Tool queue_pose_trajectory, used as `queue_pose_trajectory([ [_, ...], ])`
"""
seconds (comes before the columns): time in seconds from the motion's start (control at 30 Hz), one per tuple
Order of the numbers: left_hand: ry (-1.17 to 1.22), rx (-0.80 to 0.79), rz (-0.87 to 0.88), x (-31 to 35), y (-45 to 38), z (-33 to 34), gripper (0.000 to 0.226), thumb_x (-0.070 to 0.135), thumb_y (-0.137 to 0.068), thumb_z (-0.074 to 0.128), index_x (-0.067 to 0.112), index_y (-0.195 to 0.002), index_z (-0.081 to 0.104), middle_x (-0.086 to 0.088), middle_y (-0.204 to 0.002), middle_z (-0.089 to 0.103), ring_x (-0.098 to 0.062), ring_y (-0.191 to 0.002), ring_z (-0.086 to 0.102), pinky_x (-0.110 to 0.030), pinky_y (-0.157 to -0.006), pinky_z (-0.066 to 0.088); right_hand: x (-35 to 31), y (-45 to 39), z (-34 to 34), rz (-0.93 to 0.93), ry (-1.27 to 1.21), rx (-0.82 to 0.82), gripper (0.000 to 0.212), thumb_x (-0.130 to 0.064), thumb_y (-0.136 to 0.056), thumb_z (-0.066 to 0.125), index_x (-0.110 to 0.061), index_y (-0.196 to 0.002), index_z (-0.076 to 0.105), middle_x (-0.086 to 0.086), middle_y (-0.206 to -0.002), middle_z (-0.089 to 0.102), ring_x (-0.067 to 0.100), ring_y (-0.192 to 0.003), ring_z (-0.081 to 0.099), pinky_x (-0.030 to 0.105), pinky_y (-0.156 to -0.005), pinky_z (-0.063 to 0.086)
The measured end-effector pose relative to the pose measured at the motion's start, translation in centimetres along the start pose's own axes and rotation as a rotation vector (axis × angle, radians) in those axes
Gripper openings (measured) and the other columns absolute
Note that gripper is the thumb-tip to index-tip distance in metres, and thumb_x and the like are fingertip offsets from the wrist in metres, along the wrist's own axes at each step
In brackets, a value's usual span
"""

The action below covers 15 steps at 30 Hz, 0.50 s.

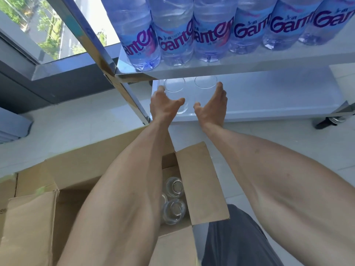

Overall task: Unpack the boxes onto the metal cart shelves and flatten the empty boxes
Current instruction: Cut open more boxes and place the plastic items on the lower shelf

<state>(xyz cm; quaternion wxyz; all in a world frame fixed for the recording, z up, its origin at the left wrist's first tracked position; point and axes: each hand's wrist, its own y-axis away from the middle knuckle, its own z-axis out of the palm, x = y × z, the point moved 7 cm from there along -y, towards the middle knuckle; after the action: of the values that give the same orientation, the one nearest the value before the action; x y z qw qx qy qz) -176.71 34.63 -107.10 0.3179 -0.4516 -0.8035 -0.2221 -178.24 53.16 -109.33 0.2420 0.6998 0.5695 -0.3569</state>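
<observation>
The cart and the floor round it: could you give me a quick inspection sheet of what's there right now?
Surface: white lower shelf, two clear glasses on it.
Job's things: open box on the floor with more glasses inside; bottles line the upper shelf.
Clutter: nothing seen.
Grippers: left hand curled round the left glass; right hand open beside the right glass; contact unclear.
Cables: nothing seen.
Surroundings: window, pale tiled floor, caster.
</observation>
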Motion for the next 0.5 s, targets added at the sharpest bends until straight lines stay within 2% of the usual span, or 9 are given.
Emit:
queue_pose_trajectory([
  [0.07,-0.002,-0.053,-0.029,-0.4,-0.8,0.7,0.07,0.041,-0.069,0.086,0.016,-0.126,0.053,-0.003,-0.116,0.064,-0.022,-0.104,0.061,-0.036,-0.09,0.052,1.3,-0.5,0.6,0.08,-0.005,0.022,0.089,-0.03,-0.08,0.075,-0.005,-0.15,0.027,0.015,-0.143,0.043,0.032,-0.129,0.043,0.036,-0.105,0.035],
  [0.17,-0.039,-0.128,-0.097,-1.2,-1.4,1.5,0.077,0.035,-0.068,0.088,0.021,-0.131,0.047,-0.002,-0.111,0.056,-0.021,-0.099,0.057,-0.03,-0.085,0.049,1.1,-0.4,2.2,0.072,-0.01,0.04,0.082,-0.033,-0.078,0.076,-0.003,-0.143,0.036,0.014,-0.138,0.045,0.031,-0.124,0.044,0.032,-0.102,0.032],
  [0.3,0.1,-0.13,-0.181,-2.3,-2.1,1.7,0.075,0.028,-0.068,0.088,0.024,-0.13,0.047,-0.012,-0.112,0.066,-0.024,-0.092,0.069,-0.038,-0.088,0.058,0.8,-0.8,4.1,0.041,-0.05,0.077,0.08,-0.035,-0.079,0.075,-0.003,-0.142,0.037,0.012,-0.135,0.047,0.031,-0.12,0.045,0.031,-0.098,0.032],
  [0.4,0.131,-0.102,-0.171,-2.6,-3.8,1.5,0.078,0.03,-0.069,0.088,0.026,-0.135,0.047,-0.01,-0.124,0.061,-0.026,-0.108,0.065,-0.039,-0.097,0.053,0.0,-2.4,5.3,-0.011,-0.061,0.065,0.084,-0.034,-0.082,0.076,-0.004,-0.147,0.032,0.012,-0.139,0.047,0.031,-0.124,0.045,0.031,-0.101,0.032],
  [0.5,0.103,-0.069,-0.112,-1.8,-6.0,1.8,0.077,0.028,-0.07,0.086,0.024,-0.137,0.048,-0.004,-0.127,0.059,-0.024,-0.113,0.061,-0.036,-0.099,0.05,-0.3,-4.3,5.9,-0.031,-0.077,0.112,0.084,-0.033,-0.083,0.075,-0.006,-0.149,0.03,0.01,-0.142,0.049,0.03,-0.126,0.046,0.031,-0.101,0.033],
])
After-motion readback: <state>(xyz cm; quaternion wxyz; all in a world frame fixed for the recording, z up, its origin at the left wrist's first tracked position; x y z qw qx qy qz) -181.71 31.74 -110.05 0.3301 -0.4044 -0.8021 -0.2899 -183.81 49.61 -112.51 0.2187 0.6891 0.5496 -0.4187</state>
